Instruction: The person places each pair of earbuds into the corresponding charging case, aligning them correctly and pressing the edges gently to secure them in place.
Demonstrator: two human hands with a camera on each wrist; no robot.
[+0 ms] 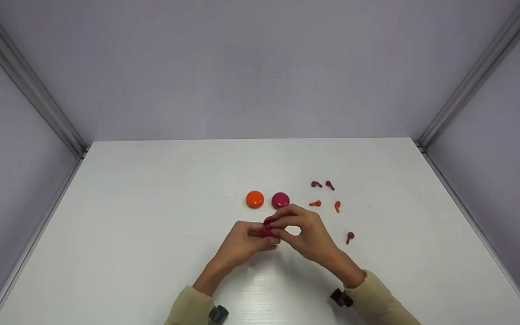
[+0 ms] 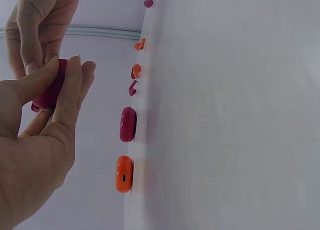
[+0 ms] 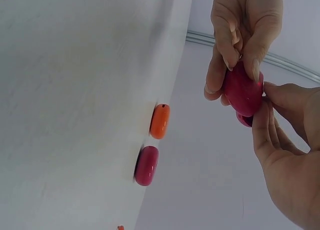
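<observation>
Both hands meet above the middle of the white table and pinch one small magenta round case. My left hand grips it from the left, thumb and fingers round its edge. My right hand pinches it from the right, and a second magenta part shows under the main body. Just behind the hands, a shut orange round case and a shut magenta round case lie side by side.
Several small earbuds lie loose to the right: two dark red ones, two orange ones and a magenta one. Grey walls with metal corner rails enclose the table on three sides.
</observation>
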